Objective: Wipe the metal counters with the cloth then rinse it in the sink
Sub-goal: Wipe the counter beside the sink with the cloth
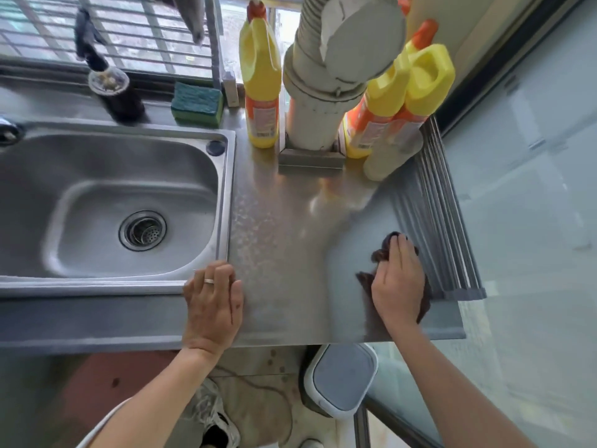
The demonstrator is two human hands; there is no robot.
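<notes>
A dark brown cloth (382, 250) lies bunched on the metal counter (284, 240) near its right end. My right hand (399, 279) presses flat on top of the cloth, fingers pointing away from me. My left hand (214, 299) rests palm down on the counter at the near right corner of the steel sink (80, 169), holding nothing; a ring is on one finger. The sink bowl is dry-looking, with a round strainer drain (142, 231) in its middle.
Three yellow bottles (261, 79) (374, 114) (423, 85) and a thick white pipe (315, 101) stand at the back of the counter. A rolled rack of metal rods (442, 221) lies along the right edge. A green sponge (197, 103) sits behind the sink. A bin (339, 379) stands below.
</notes>
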